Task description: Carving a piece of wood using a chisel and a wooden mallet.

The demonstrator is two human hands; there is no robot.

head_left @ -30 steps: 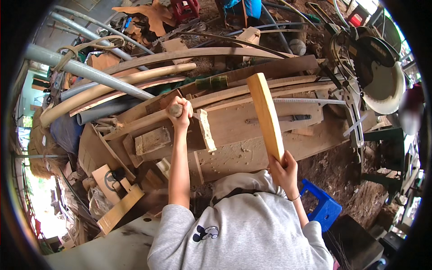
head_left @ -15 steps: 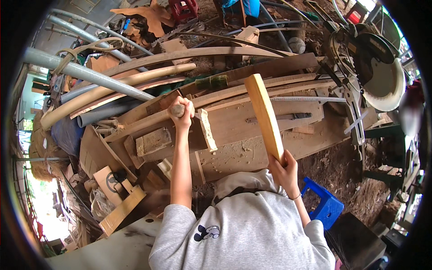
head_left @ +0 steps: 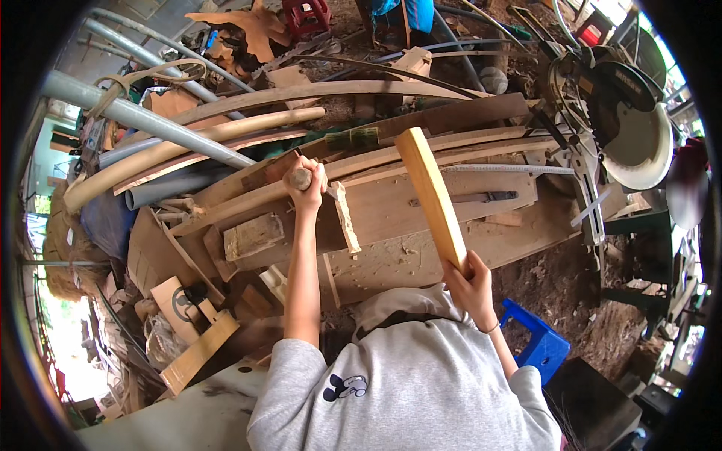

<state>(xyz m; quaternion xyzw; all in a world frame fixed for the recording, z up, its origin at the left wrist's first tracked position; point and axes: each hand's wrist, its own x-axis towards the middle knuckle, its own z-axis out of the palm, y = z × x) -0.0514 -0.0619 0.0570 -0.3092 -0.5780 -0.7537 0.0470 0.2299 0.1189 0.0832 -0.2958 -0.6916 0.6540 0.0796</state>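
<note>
Wood chips (head_left: pixel 410 246) dot a wide board (head_left: pixel 391 263), curved wooden strips (head_left: pixel 362 165), grey pipes (head_left: pixel 143 113) and a large saw (head_left: pixel 639 143) crowding it. The left grip (head_left: pixel 306 192) is clenched around a round-ended handle (head_left: pixel 302 178) beside a narrow pale wooden piece (head_left: pixel 345 218); the right grip (head_left: pixel 471 286) grasps a thick yellowish bar (head_left: pixel 430 197) slanting above the board, hiding part of the strips, a blue stool (head_left: pixel 553 347) near the right forearm (head_left: pixel 502 349)

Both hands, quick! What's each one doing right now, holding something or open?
Left hand: closed around a round-ended handle.
Right hand: closed on the lower end of a long wooden piece.
</note>
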